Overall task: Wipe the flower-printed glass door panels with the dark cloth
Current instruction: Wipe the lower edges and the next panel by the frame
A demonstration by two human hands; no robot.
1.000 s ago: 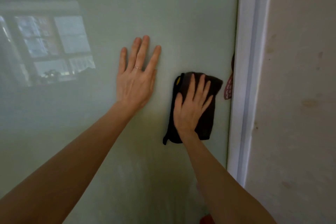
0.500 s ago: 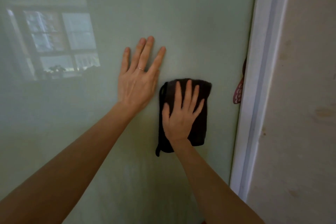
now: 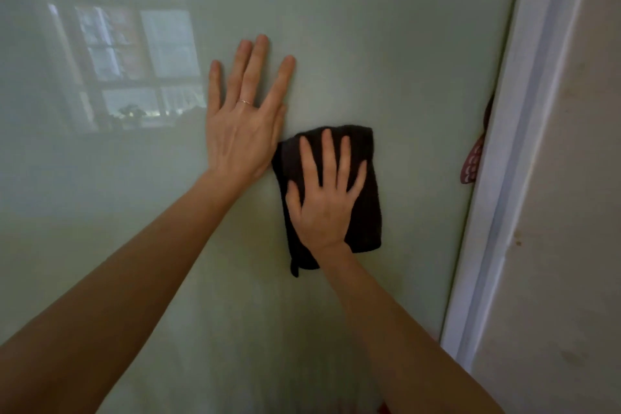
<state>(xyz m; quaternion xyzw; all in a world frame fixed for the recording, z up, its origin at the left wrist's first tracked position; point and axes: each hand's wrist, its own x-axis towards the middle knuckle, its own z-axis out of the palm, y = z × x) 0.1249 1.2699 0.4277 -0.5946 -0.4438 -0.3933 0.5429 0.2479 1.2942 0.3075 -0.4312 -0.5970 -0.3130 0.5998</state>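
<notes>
Flat, right hand – fingers splayed, on dark cloth

A white door frame borders a stained beige wall in dim light.

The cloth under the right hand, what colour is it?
Dark brown-black cloth, plain; head view.

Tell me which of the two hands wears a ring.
The left hand, spread flat and bare on the glass panel, has a thin ring on one finger. The right hand shows none and presses the dark cloth.
</notes>
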